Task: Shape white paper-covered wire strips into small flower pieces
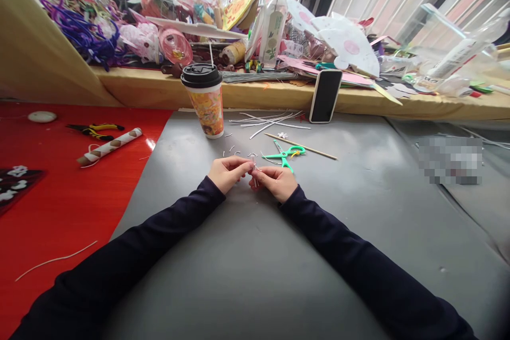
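Observation:
My left hand (228, 171) and my right hand (275, 181) meet over the grey mat, thumbs and fingertips pinched together. Between them is a small bundle of thin white strips (255, 180), partly covered by the fingers. Just beyond my right hand lie green-handled scissors (283, 157) with their blades apart. Short white strip offcuts (236, 153) are scattered beyond my left hand. A small white flower shape (282, 135) rests near a thin wooden stick (319, 152). Farther back, long white strips (271, 121) lie crossed in a loose pile.
A lidded paper cup (205, 106) with a straw stands back left, and a phone (325, 96) leans against the ledge (255, 94), which is heaped with craft materials. Pliers (95, 130) and a ribbon-wrapped roll (113, 146) lie on the red surface (79, 202) at left.

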A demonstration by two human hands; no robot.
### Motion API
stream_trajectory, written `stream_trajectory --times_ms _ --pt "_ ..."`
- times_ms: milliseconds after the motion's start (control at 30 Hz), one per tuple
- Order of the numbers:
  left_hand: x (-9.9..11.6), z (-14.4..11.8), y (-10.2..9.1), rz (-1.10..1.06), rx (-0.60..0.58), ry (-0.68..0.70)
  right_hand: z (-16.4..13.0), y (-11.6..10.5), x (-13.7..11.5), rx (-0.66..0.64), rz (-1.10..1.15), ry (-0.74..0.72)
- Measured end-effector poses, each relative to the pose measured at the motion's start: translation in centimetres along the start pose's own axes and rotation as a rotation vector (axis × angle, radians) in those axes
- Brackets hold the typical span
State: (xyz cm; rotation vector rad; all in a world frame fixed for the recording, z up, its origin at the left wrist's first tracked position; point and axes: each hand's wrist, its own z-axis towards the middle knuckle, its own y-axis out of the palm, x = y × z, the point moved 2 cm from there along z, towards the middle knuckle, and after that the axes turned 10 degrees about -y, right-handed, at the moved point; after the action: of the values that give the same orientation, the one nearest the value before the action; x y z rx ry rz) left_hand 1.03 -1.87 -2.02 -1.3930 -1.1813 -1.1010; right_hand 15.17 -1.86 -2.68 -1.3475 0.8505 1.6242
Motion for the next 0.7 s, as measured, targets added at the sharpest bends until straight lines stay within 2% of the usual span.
stream_trajectory --times_ms 367,600,700 --pt "0.03 -0.11 0.0 0.022 0.023 0.06 -0.09 0.12 -0.01 -0.003 0.045 0.001" --pt "-0.15 0.14 -0.09 0.037 0.054 0.084 -0.01 -0.25 0.61 0.168 -0.098 -0.112" --pt "-0.15 0.15 -0.04 0.038 0.046 0.097 -0.08 -0.44 0.62 0.204 -0.189 -0.122"
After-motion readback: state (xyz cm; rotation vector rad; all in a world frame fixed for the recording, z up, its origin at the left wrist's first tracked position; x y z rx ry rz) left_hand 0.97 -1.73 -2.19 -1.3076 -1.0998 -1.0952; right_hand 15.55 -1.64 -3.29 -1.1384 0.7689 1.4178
